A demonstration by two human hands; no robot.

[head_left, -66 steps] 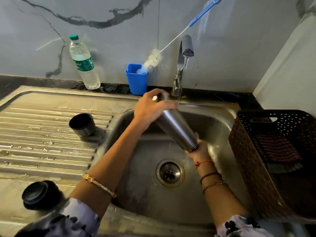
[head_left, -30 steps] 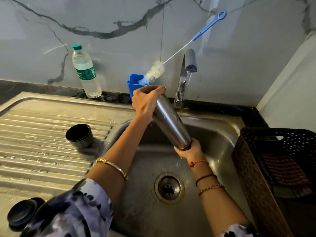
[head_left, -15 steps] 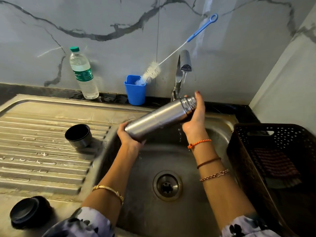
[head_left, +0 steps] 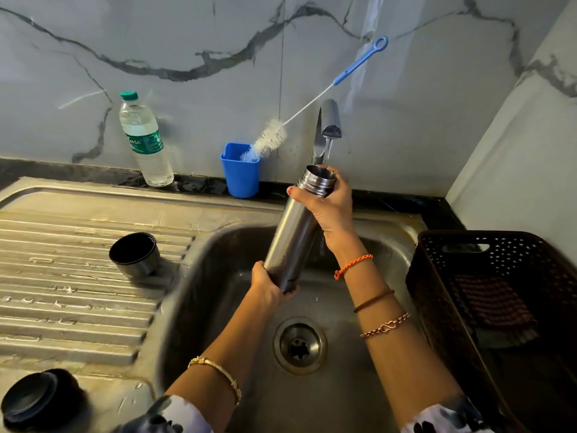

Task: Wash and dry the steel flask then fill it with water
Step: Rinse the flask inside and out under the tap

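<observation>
head view: flask [head_left: 292,239] base behind left hand [head_left: 268,284]

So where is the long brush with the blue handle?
The bottle brush stands bristles-down in the blue cup at the back of the counter, left of the tap, its handle leaning toward the marble wall.

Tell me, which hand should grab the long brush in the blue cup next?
Probably the right hand. It holds the flask near its mouth, closer to the brush handle's end, while the left hand supports the base and could keep holding.
</observation>
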